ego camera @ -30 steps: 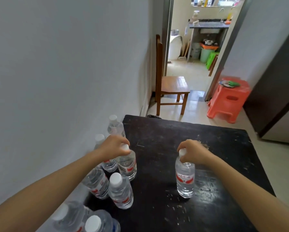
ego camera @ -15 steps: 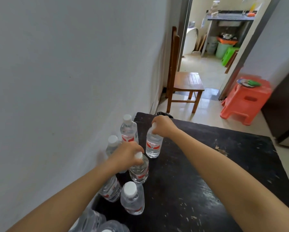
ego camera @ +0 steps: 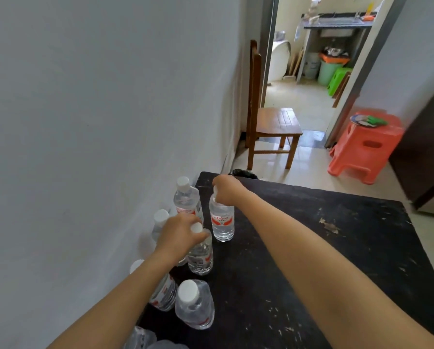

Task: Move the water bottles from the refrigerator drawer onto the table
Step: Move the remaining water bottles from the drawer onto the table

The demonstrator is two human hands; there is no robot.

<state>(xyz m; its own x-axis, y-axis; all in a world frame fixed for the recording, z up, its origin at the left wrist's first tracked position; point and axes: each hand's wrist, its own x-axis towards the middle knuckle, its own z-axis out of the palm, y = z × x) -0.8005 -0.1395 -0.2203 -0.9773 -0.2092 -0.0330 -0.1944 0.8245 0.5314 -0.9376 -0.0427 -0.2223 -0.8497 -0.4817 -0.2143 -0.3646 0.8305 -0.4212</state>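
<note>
Dark counter (ego camera: 311,248) beside the grey wall (ego camera: 110,122): the right hand (ego camera: 226,188) grips the far bottle (ego camera: 222,222) by its neck, the left hand (ego camera: 178,235) the near bottle (ego camera: 200,258); both stand upright, straight beneath their hands.

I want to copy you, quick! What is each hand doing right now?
Left hand: holding a water bottle by its top.
Right hand: holding the farther bottle by its top.

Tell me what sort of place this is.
Probably a home, a room off a kitchen: a wooden chair, an orange plastic stool, and a sink counter with bins in the room beyond.
</note>
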